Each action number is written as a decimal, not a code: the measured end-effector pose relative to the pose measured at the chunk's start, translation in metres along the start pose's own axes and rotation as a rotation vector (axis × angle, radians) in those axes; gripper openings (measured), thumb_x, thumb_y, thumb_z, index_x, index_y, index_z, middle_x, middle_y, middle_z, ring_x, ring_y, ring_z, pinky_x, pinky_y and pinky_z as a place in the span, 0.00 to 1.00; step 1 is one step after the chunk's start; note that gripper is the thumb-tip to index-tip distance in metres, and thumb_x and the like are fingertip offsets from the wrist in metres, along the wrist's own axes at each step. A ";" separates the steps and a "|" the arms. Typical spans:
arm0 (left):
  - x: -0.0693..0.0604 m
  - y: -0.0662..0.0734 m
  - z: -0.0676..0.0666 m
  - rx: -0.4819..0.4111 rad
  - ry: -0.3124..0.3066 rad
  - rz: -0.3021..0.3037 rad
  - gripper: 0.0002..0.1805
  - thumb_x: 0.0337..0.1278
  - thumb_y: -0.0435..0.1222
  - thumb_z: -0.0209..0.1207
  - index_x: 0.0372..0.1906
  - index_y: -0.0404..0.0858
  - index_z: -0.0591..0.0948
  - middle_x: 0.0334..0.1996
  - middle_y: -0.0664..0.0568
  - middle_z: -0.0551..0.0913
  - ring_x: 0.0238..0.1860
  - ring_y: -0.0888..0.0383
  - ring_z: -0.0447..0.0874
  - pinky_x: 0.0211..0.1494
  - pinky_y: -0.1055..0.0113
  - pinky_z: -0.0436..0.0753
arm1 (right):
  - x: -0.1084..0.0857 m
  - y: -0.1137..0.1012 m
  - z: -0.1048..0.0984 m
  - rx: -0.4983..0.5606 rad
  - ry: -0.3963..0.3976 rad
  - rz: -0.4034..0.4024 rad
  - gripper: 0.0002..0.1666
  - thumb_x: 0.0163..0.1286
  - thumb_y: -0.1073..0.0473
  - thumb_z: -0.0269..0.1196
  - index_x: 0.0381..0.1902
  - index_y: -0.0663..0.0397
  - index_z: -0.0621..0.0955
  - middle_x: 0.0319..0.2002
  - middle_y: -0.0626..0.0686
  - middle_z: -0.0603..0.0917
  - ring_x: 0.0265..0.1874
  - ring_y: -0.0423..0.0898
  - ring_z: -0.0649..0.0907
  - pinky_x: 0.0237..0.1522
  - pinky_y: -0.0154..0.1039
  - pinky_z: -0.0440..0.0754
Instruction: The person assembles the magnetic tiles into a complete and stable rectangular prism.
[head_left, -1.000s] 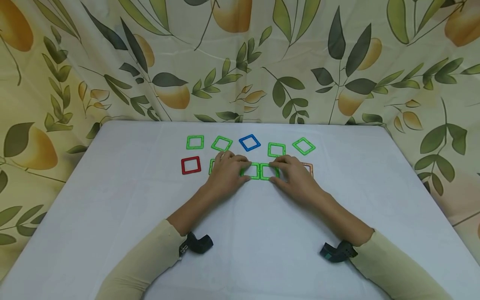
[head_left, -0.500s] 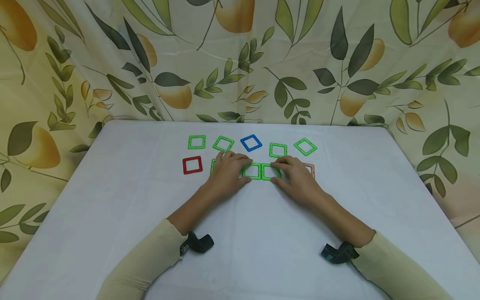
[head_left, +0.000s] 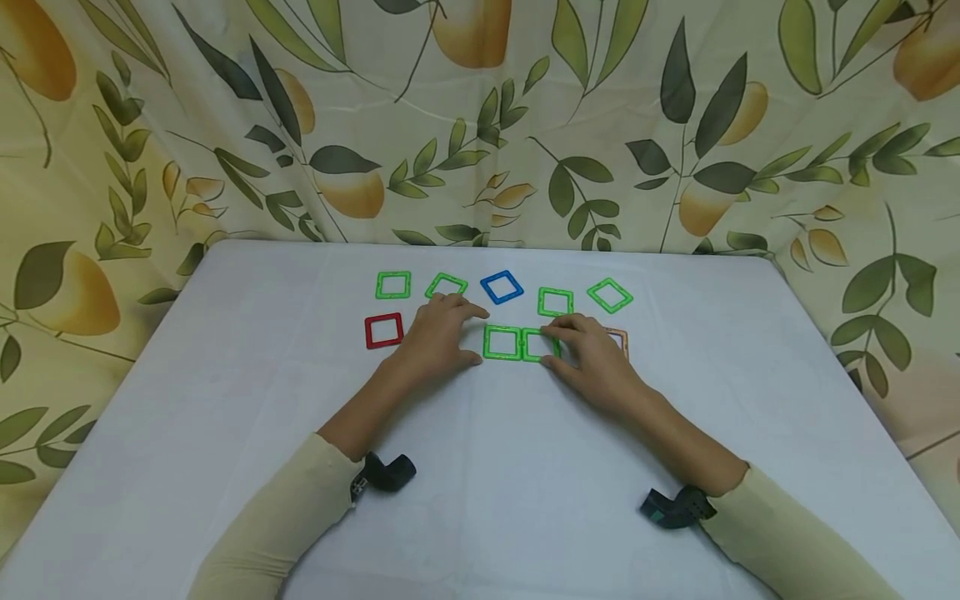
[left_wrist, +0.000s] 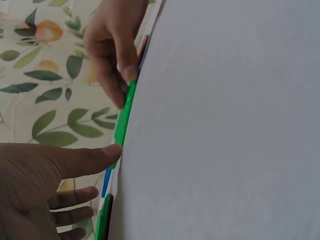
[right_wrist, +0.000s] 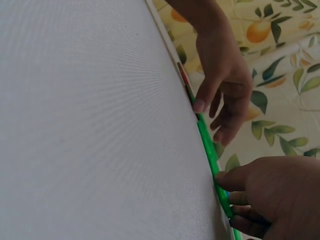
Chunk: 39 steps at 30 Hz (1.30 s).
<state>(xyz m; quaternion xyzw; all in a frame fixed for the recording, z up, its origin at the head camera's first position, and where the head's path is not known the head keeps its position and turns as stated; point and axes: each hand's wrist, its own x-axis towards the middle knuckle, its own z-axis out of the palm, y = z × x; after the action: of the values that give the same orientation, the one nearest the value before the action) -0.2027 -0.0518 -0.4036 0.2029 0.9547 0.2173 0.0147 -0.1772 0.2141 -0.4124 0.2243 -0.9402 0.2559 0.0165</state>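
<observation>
Two green square magnetic tiles, hollow frames, lie side by side on the white table in the head view, edges touching: a left tile [head_left: 502, 328] and a right tile [head_left: 526, 344]. My right hand [head_left: 596, 362] pinches the right tile between thumb and fingers at its outer side. My left hand [head_left: 435, 342] is just left of the left tile, apart from it, thumb and fingers spread with nothing between them. In the left wrist view, the left thumb [left_wrist: 95, 159] appears close to a green edge [left_wrist: 127, 107] seen side-on.
Behind lie more frames: a green tile [head_left: 393, 273], another partly hidden green tile [head_left: 450, 277], a blue tile [head_left: 495, 276], and two green tiles at right. A red tile [head_left: 368, 333] is beside my left hand; an orange tile [head_left: 626, 343] is partly behind my right.
My left hand has let go of the left green tile and moved a little left, uncovering it. The right hand keeps its place on the right tile.
</observation>
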 end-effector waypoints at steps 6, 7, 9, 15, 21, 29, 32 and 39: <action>-0.002 -0.008 -0.011 -0.034 -0.028 -0.030 0.36 0.49 0.41 0.81 0.67 0.46 0.83 0.64 0.46 0.79 0.69 0.46 0.68 0.68 0.48 0.72 | 0.001 0.000 0.000 0.003 0.004 -0.002 0.29 0.71 0.57 0.72 0.66 0.65 0.82 0.63 0.62 0.78 0.65 0.61 0.74 0.65 0.58 0.73; -0.002 -0.009 -0.013 -0.032 -0.036 -0.036 0.36 0.49 0.41 0.82 0.67 0.46 0.83 0.64 0.47 0.79 0.69 0.46 0.68 0.68 0.48 0.72 | 0.001 0.000 0.000 0.004 0.004 -0.002 0.29 0.71 0.57 0.72 0.66 0.64 0.82 0.63 0.62 0.78 0.65 0.61 0.74 0.65 0.58 0.73; -0.002 -0.011 -0.015 -0.027 -0.053 -0.041 0.36 0.49 0.41 0.82 0.67 0.46 0.83 0.63 0.47 0.80 0.69 0.46 0.68 0.69 0.49 0.72 | 0.001 0.000 0.000 0.007 0.005 -0.002 0.29 0.71 0.57 0.72 0.66 0.64 0.82 0.63 0.62 0.78 0.66 0.61 0.74 0.65 0.58 0.73; -0.003 -0.015 -0.021 -0.051 -0.093 -0.058 0.39 0.48 0.39 0.82 0.68 0.44 0.81 0.61 0.46 0.80 0.67 0.46 0.69 0.68 0.48 0.73 | 0.001 0.000 0.001 0.006 0.000 0.005 0.29 0.71 0.57 0.72 0.66 0.64 0.81 0.64 0.62 0.77 0.66 0.61 0.73 0.66 0.58 0.72; -0.004 -0.019 -0.029 -0.036 -0.131 -0.062 0.37 0.49 0.37 0.82 0.67 0.43 0.82 0.63 0.46 0.80 0.67 0.46 0.70 0.68 0.50 0.75 | 0.000 0.001 0.000 0.004 0.001 0.001 0.29 0.71 0.57 0.72 0.66 0.64 0.81 0.64 0.62 0.77 0.66 0.61 0.73 0.66 0.59 0.72; -0.006 -0.025 -0.039 -0.031 -0.169 -0.085 0.36 0.47 0.33 0.82 0.66 0.40 0.83 0.63 0.44 0.79 0.68 0.45 0.70 0.71 0.50 0.72 | 0.000 0.001 0.001 0.002 0.005 -0.006 0.29 0.71 0.57 0.72 0.66 0.64 0.81 0.64 0.61 0.77 0.66 0.61 0.73 0.65 0.58 0.73; -0.006 -0.028 -0.040 -0.046 -0.175 -0.090 0.36 0.48 0.33 0.82 0.66 0.39 0.83 0.63 0.44 0.79 0.68 0.45 0.70 0.71 0.51 0.73 | 0.000 0.001 0.001 0.009 0.003 0.001 0.29 0.71 0.58 0.72 0.66 0.64 0.81 0.64 0.61 0.77 0.66 0.61 0.73 0.65 0.58 0.73; -0.004 -0.031 -0.039 -0.087 -0.186 -0.070 0.33 0.48 0.31 0.82 0.62 0.36 0.84 0.56 0.44 0.81 0.60 0.48 0.74 0.67 0.55 0.75 | 0.000 0.001 0.001 0.022 0.002 0.006 0.29 0.72 0.58 0.72 0.66 0.63 0.81 0.64 0.61 0.77 0.67 0.60 0.73 0.65 0.58 0.73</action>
<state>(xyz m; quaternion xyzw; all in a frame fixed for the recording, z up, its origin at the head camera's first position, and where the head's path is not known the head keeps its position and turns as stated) -0.2150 -0.0949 -0.3812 0.1876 0.9454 0.2381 0.1198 -0.1771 0.2147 -0.4135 0.2212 -0.9380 0.2664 0.0142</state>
